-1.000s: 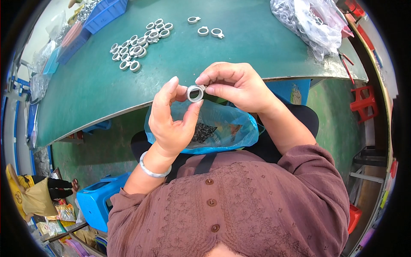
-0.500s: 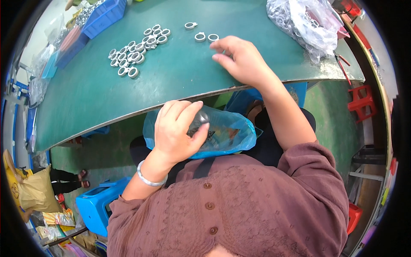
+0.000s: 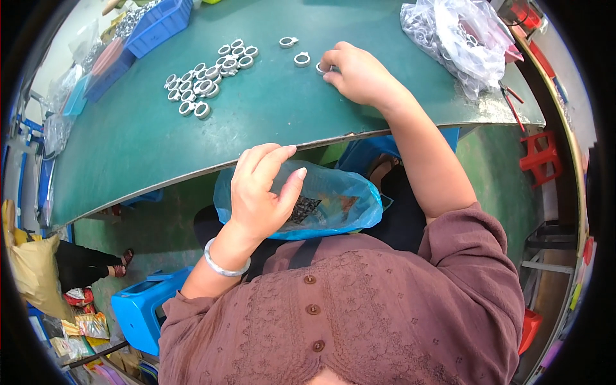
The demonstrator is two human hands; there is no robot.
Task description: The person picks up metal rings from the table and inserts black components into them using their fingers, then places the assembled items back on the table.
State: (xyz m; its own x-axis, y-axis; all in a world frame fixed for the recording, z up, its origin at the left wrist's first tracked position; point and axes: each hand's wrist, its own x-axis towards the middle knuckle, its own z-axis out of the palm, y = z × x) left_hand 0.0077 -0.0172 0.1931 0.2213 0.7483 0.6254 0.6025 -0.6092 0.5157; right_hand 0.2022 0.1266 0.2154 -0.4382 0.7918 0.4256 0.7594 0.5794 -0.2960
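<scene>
My right hand (image 3: 359,74) reaches over the green table and pinches a grey metal ring clamp (image 3: 319,68), partly hidden by the fingers. Two more ring clamps lie apart to its left, one close by (image 3: 302,59) and one farther back (image 3: 288,42). A loose pile of several such clamps (image 3: 204,86) rests farther left. My left hand (image 3: 260,192) hovers at the table's near edge with thumb and fingers apart and nothing between them. Beneath it, a blue plastic bag (image 3: 366,218) gapes on my lap, with small dark pieces (image 3: 303,209) inside.
A clear bag of rings (image 3: 449,45) sits at the table's far right, with red-handled pliers (image 3: 511,102) beside it. Blue bins (image 3: 157,29) stand at the far left. Blue (image 3: 138,308) and red (image 3: 541,157) stools flank me. Another person's legs (image 3: 90,263) show at lower left.
My right hand has closed on the ring clamp it was hovering beside. The blurred dark thing by my left fingertips is gone from there, and that hand's fingers are spread.
</scene>
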